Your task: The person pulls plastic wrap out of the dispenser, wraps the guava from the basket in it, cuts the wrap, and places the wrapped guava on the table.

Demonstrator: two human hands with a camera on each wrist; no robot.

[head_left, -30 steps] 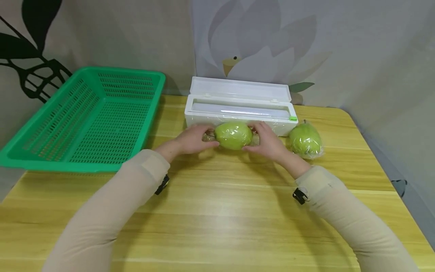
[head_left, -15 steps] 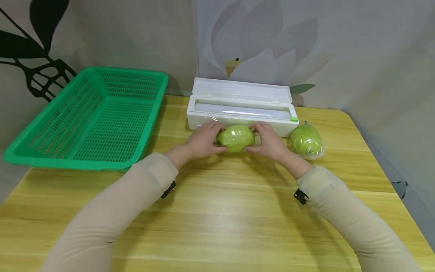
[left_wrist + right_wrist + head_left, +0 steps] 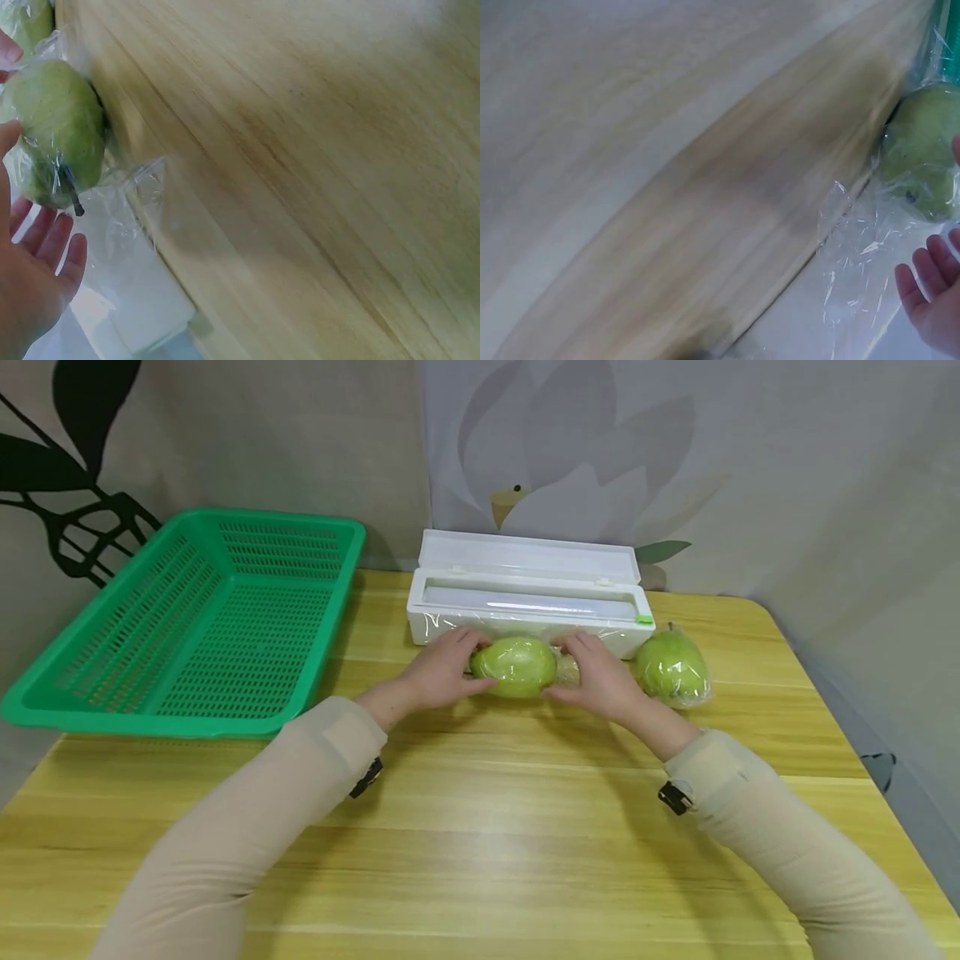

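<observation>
In the head view a green pear [image 3: 513, 667] lies on its side under clear cling film, close in front of the white cling film box [image 3: 450, 627]. At its stem end my left hand [image 3: 438, 670] holds it, thumb along the near side and fingers behind. My right hand [image 3: 600, 681] curves round the other end, thumb in front and fingertips at the far side. The left wrist view shows the dark stem [image 3: 73, 191] under the film and my left fingers [image 3: 56, 240] spread near it. Loose film [image 3: 847, 247] hangs past the pear in the right wrist view.
A second pear, wrapped in film [image 3: 672, 664], sits upright at the box's right end. The box lid [image 3: 525, 556] stands raised, showing the film roll [image 3: 525, 602] and a green slider [image 3: 644, 619]. A green basket [image 3: 172, 725] is at the left.
My left hand has moved right, farther over the stem end of the pear. My right hand has eased slightly outward. The wrapped pear and the box stay in place.
</observation>
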